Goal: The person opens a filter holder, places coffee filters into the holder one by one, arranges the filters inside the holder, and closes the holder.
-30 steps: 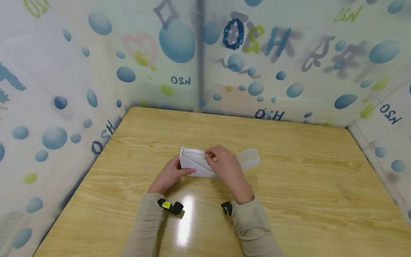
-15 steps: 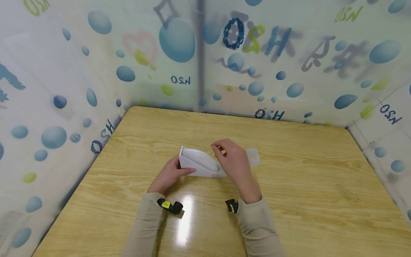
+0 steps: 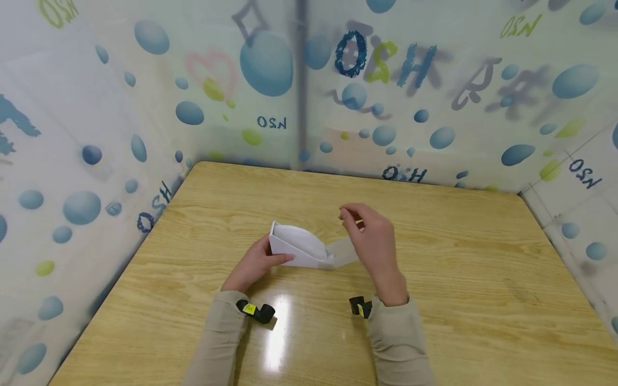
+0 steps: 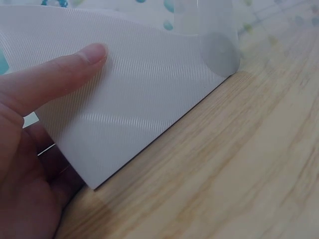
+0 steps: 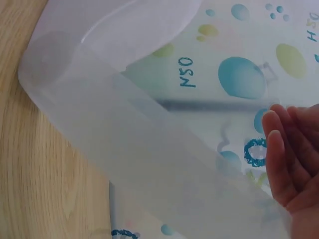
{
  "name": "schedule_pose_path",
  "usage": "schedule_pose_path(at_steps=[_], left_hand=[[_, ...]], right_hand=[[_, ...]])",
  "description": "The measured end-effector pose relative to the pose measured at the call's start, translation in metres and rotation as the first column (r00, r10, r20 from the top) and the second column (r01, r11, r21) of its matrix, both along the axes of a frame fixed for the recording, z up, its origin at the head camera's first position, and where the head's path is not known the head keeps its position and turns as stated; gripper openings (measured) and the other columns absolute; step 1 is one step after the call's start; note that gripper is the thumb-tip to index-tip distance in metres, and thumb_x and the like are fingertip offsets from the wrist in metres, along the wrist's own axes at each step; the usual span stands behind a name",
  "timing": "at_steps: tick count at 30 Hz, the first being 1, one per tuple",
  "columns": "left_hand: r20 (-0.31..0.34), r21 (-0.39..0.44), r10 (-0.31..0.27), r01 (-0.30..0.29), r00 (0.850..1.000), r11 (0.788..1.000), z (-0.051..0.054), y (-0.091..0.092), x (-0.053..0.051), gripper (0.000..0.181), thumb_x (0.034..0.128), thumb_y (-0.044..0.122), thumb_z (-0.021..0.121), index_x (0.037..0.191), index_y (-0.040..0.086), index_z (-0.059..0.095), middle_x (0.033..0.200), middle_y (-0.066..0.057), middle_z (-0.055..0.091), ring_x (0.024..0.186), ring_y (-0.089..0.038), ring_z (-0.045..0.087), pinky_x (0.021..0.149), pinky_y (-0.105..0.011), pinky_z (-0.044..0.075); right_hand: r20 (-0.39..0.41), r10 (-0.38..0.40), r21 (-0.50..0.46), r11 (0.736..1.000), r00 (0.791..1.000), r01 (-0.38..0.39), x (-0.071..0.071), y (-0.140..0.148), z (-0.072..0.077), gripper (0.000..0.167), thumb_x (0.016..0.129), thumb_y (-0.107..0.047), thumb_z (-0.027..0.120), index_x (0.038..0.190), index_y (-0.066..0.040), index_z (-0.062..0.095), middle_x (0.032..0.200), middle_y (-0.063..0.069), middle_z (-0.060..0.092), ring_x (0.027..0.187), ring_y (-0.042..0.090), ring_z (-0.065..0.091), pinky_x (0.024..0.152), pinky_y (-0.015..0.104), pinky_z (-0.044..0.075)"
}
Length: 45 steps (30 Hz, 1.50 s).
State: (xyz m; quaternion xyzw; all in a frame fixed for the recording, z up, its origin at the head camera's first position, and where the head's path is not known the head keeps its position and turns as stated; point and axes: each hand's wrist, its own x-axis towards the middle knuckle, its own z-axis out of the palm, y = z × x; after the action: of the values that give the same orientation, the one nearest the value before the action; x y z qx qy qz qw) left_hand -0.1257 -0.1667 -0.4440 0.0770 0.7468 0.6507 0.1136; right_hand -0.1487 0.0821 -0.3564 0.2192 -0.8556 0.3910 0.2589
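A white ribbed plastic box point(image 3: 299, 257) with a slanting, curved upper edge stands on the table. Its frosted clear lid point(image 3: 344, 253) swings out to the right from a round hinge at the low end. My left hand point(image 3: 256, 262) grips the box's tall left end; in the left wrist view the thumb point(image 4: 65, 72) lies on the ribbed side, the fingers partly hidden behind. Above the lid, my right hand point(image 3: 374, 236) is raised with bent fingers and fingertips close together. Nothing shows between its fingertips point(image 5: 271, 122); a very thin thing there cannot be ruled out.
The wooden table point(image 3: 483, 279) extends around the box on all sides. Walls printed with blue bubbles point(image 3: 265, 63) and letters border its back and sides. Black wrist cameras point(image 3: 256, 311) sit at both sleeves.
My right hand has left the inside of the box, moving up and to the right over the lid. My left hand and the box have stayed in place.
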Motion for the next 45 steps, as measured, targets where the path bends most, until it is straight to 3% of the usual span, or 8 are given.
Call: schedule_pose_path(at_steps=[5, 12, 20, 25, 32, 45], left_hand=[[0.003, -0.006, -0.001, 0.001, 1.0, 1.0, 0.006, 0.001, 0.002, 0.044, 0.0785, 0.019, 0.069, 0.117, 0.011, 0.05, 0.109, -0.006, 0.058, 0.099, -0.019, 0.054, 0.082, -0.034, 0.043], [0.006, -0.021, 0.003, -0.003, 1.0, 1.0, 0.004, 0.001, 0.001, 0.045, 0.0777, 0.021, 0.07, 0.117, 0.012, 0.05, 0.109, -0.005, 0.058, 0.099, -0.018, 0.054, 0.083, -0.033, 0.043], [-0.001, -0.034, 0.027, -0.027, 1.0, 0.999, -0.015, -0.002, -0.007, 0.05, 0.0731, 0.031, 0.073, 0.116, 0.017, 0.051, 0.108, -0.004, 0.058, 0.099, -0.018, 0.055, 0.083, -0.035, 0.042], [-0.03, -0.035, 0.027, -0.028, 0.999, 0.999, -0.018, -0.003, -0.007, 0.052, 0.0717, 0.035, 0.073, 0.115, 0.017, 0.051, 0.107, -0.004, 0.059, 0.098, -0.018, 0.055, 0.082, -0.035, 0.043], [0.019, -0.022, 0.018, -0.017, 1.0, 1.0, 0.005, 0.001, 0.002, 0.045, 0.0771, 0.021, 0.071, 0.116, 0.012, 0.05, 0.108, -0.006, 0.058, 0.099, -0.019, 0.054, 0.083, -0.034, 0.042], [0.015, -0.017, -0.001, 0.001, 1.0, 1.0, 0.004, 0.0, 0.001, 0.044, 0.0785, 0.021, 0.069, 0.117, 0.014, 0.05, 0.11, -0.005, 0.057, 0.101, -0.02, 0.054, 0.083, -0.034, 0.043]], right_hand=[[0.014, -0.036, -0.028, 0.999, 0.999, 0.037, -0.002, 0.008, 0.0, 0.017, 0.088, -0.023, 0.057, 0.096, -0.01, 0.066, 0.079, -0.003, 0.065, 0.068, 0.006, 0.059, 0.058, 0.024, 0.048], [0.043, -0.051, -0.083, 0.995, 0.998, 0.054, -0.006, 0.016, -0.001, 0.019, 0.089, -0.023, 0.056, 0.096, -0.009, 0.066, 0.078, -0.002, 0.066, 0.066, 0.006, 0.059, 0.058, 0.024, 0.048], [0.049, -0.064, -0.128, 0.989, 0.997, 0.069, -0.01, 0.021, -0.006, 0.018, 0.089, -0.024, 0.056, 0.094, -0.009, 0.066, 0.077, -0.003, 0.066, 0.065, 0.009, 0.06, 0.056, 0.021, 0.046], [0.094, -0.06, -0.147, 0.986, 0.994, 0.074, -0.012, 0.019, -0.011, 0.021, 0.089, -0.027, 0.055, 0.095, -0.01, 0.066, 0.077, -0.004, 0.065, 0.066, 0.007, 0.058, 0.057, 0.021, 0.046], [0.19, -0.091, -0.216, 0.968, 0.978, 0.132, -0.014, 0.019, -0.017, 0.024, 0.089, -0.03, 0.054, 0.097, -0.011, 0.065, 0.077, -0.005, 0.065, 0.067, 0.006, 0.059, 0.06, 0.023, 0.047], [0.317, -0.09, -0.32, 0.927, 0.944, 0.196, -0.018, 0.019, -0.025, 0.028, 0.089, -0.037, 0.052, 0.098, -0.013, 0.065, 0.076, -0.002, 0.065, 0.065, 0.011, 0.06, 0.061, 0.024, 0.047]])
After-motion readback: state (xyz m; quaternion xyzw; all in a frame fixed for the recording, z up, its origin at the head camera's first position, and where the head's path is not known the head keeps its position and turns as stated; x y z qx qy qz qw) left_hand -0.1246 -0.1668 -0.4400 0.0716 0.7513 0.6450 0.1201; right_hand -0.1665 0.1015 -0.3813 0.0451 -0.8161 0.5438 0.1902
